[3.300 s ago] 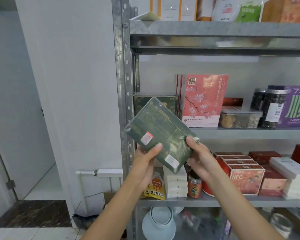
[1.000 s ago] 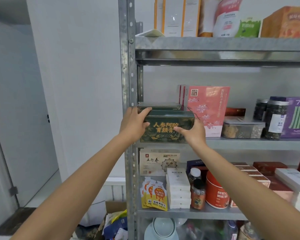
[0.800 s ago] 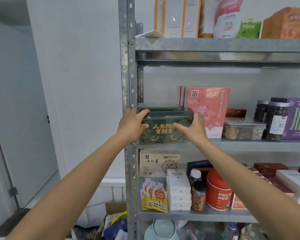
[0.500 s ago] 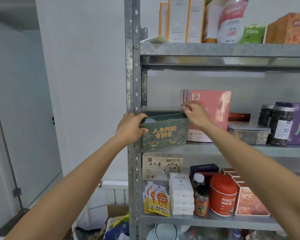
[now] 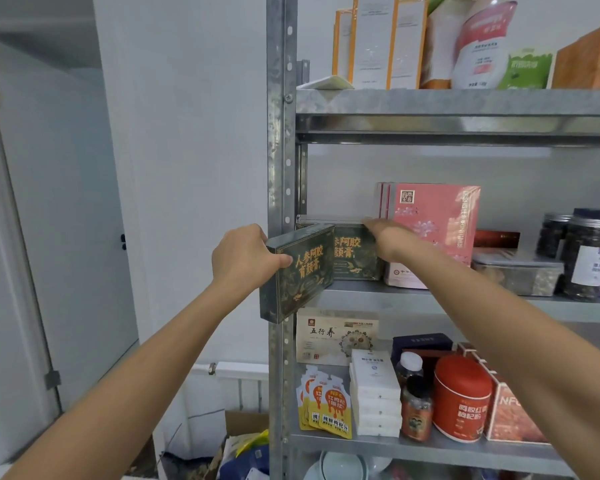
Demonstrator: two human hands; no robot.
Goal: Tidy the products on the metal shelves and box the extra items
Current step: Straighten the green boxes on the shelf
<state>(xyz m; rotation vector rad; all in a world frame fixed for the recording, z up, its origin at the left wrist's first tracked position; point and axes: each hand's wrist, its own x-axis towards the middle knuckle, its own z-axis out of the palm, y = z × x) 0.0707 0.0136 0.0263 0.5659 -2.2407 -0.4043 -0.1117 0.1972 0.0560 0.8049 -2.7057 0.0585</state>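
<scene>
Gripping a dark green box (image 5: 300, 271) by its near short end, the left hand (image 5: 243, 261) has its thumb pressed on the gold-lettered front and its fingers wrapped behind. The box is held in the air in front of the metal rack's upright post (image 5: 281, 133), at the 9 o'clock end of the middle shelf (image 5: 465, 297) and partly overlapping that shelf's edge. It stands on its long edge. Its long axis runs from the hand, at 8 o'clock, back and up toward 2 o'clock into the shelf bay. The lettered face is turned toward 4 o'clock and the narrow end faces the hand.

At 3 o'clock of it, a second green box (image 5: 355, 254) of the same print stands on the middle shelf with its front to the camera and its long axis level, left to right. The right hand (image 5: 387, 237) reaches to this box's top corner at 1 o'clock. The hand is blurred, so I cannot tell whether it grasps the box or only touches it.

A pink box (image 5: 433, 233) stands upright just beside the second green box at 3 o'clock, partly behind the right wrist. Farther toward 3 o'clock are a clear tub (image 5: 516, 275) and dark jars (image 5: 589, 258).

On the shelf below, at 6 o'clock, are a cream box (image 5: 333, 336), orange pouches (image 5: 326, 410), stacked white boxes (image 5: 374, 400) and a red tin (image 5: 461, 396).
</scene>
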